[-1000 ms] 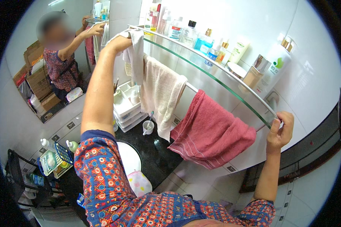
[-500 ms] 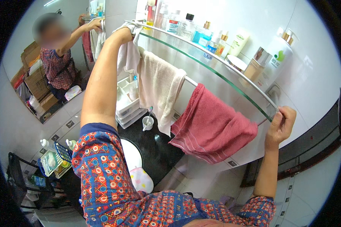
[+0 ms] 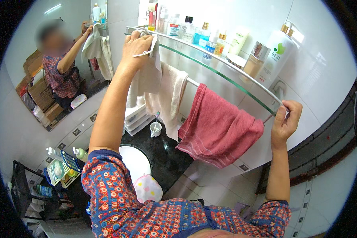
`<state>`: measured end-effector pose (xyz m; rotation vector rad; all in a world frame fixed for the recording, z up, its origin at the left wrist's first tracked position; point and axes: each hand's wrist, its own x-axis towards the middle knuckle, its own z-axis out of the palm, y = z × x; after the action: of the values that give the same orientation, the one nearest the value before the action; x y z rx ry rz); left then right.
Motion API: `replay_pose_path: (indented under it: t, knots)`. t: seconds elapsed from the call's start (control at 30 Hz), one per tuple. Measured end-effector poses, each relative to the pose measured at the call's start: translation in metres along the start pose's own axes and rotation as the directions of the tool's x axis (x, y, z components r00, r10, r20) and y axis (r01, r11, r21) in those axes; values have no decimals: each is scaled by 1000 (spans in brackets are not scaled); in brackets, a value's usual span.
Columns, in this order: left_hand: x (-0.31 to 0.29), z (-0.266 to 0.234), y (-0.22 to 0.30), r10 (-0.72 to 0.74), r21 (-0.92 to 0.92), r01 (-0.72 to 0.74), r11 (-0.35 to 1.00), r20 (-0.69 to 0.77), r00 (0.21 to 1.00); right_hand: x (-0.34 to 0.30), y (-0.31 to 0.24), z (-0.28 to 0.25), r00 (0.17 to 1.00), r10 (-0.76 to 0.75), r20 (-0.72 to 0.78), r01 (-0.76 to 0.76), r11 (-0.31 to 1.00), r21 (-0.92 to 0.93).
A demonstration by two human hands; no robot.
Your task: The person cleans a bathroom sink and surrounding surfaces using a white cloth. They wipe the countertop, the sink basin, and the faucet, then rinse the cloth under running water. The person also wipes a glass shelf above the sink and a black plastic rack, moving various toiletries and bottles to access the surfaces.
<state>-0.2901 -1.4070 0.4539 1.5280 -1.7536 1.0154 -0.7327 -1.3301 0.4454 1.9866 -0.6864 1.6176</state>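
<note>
Steadiness matters: we clamp white fabric cloth point(image 3: 148, 77) in our left hand point(image 3: 137, 47), silver metal rail point(image 3: 266, 89) in our right hand point(image 3: 285, 123).

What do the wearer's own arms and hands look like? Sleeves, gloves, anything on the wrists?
Left hand and right hand: no gloves. Forearms bare, no watch or band seen on the wrists. Short sleeves, blue with red, orange and white circles and small shapes, plain dark-blue cuffs. No cables seen.
</note>
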Motion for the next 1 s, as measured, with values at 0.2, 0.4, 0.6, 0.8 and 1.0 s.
replay_pose_path:
  t: [0.2,0.4,0.6,0.8,1.0]
  knots:
    - [12,12,-15,24,-206,3,978,131,991,1,-4,2,1000,20,-8,-19,1000,24]
    - [42,1,1,-158,64,146,987,485,860,-2,-6,1,999,49,-15,-48,998,30]
    - [23,19,6,-191,-20,201,979,236,953,-1,-7,5,999,32,-26,-32,999,-34]
    - [8,7,39,-36,-219,59,974,109,993,-1,-8,6,999,36,-36,-37,999,-24]
    - [9,-16,67,76,-349,-23,937,141,987,-2,-9,6,997,49,-54,-50,999,-15]
